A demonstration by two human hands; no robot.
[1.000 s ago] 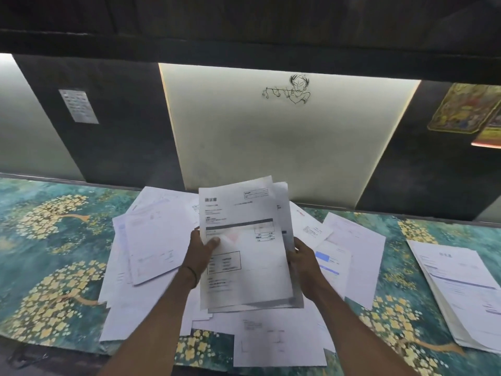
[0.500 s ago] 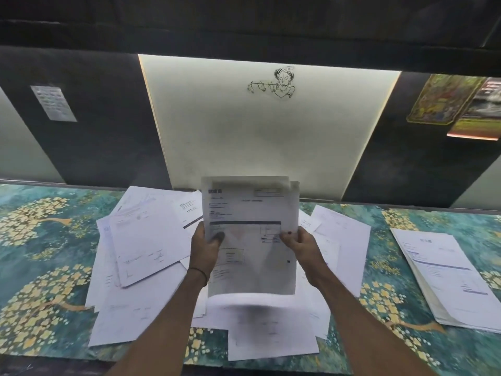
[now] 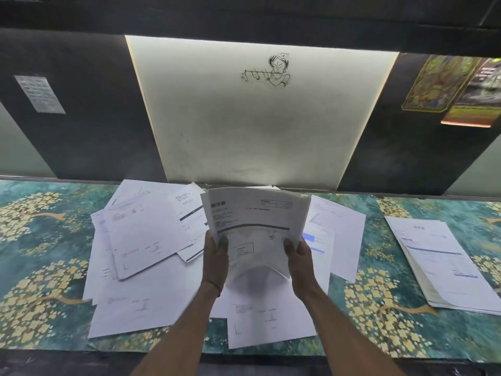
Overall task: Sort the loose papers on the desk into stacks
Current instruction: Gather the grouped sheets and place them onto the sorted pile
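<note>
Print too blurred to read, the white bundle of papers (image 3: pixel 254 226) bows between the left hand (image 3: pixel 215 260) and right hand (image 3: pixel 299 260), both clamped on its lower edges.

Dark wall (image 3: pixel 89 109) – lit cream panel (image 3: pixel 252 131), teal floral desk (image 3: pixel 40 240).

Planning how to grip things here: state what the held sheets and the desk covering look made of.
Held sheets: thin matte printer paper; they bow and sag between both hands, left and right. Desk covering: probably printed cloth or vinyl, teal with yellow blossoms; which one cannot be told.
</note>
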